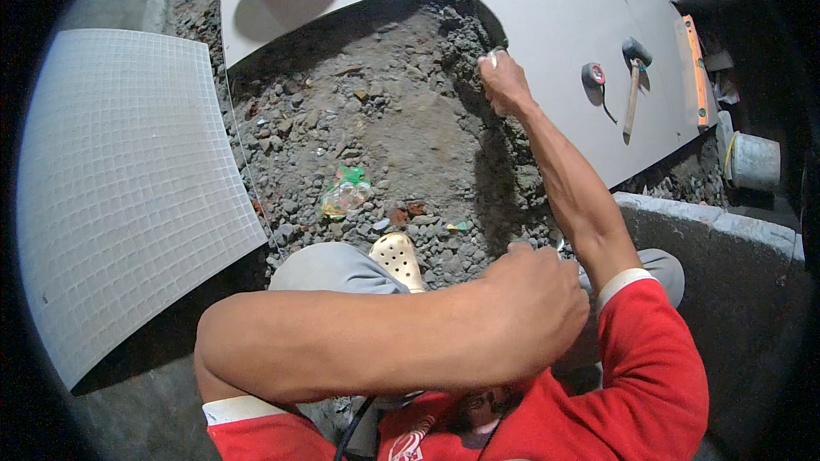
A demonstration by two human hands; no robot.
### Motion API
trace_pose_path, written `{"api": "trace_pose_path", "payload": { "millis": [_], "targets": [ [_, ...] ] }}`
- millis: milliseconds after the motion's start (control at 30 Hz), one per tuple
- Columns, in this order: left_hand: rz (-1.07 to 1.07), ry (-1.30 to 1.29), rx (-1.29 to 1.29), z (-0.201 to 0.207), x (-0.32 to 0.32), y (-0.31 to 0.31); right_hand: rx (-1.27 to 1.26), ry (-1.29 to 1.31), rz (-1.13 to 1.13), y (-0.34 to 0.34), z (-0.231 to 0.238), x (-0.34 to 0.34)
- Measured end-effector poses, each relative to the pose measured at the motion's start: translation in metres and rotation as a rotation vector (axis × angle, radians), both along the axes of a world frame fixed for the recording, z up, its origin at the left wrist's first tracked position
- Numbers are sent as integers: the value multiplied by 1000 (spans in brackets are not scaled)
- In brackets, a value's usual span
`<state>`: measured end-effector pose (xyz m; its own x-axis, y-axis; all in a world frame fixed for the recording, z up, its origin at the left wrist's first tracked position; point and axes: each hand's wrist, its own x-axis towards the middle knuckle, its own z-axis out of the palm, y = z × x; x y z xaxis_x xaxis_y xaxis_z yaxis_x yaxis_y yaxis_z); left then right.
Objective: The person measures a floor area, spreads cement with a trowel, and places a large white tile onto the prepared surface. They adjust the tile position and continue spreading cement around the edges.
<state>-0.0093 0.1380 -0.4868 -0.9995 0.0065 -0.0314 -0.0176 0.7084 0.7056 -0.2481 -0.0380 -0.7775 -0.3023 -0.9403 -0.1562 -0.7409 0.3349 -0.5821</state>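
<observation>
My right hand (505, 84) reaches forward to the edge of a laid pale floor tile (564, 43). Its fingers are closed, and a small whitish bit shows at the fingertips; what it is I cannot make out. Across my body lies my left forearm, with my left hand (538, 294) curled closed near my right elbow. Whatever those fingers hold, if anything, is hidden. Between the tiles and my feet spreads a bed of grey rubble and sand (410, 132). A thin string (243, 149) runs along its left side.
A tile with a gridded back (137, 179) leans at left. On the right tiles lie a mallet (634, 85), a tape measure (594, 76) and an orange spirit level (695, 68). A bucket (756, 162) and low wall (709, 213) stand right. A green plastic wrapper (346, 194) lies on the rubble.
</observation>
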Motion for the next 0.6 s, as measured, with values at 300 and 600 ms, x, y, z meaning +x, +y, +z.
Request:
{"api": "trace_pose_path", "payload": {
  "millis": [300, 600],
  "targets": [
    [-5, -65, 14, 2, 0, -2, 5, -94, -62, -45, 0, 0],
    [4, -17, 8, 2, 8, -3, 91, 67, 94, -53, 3, 15]
  ]
}}
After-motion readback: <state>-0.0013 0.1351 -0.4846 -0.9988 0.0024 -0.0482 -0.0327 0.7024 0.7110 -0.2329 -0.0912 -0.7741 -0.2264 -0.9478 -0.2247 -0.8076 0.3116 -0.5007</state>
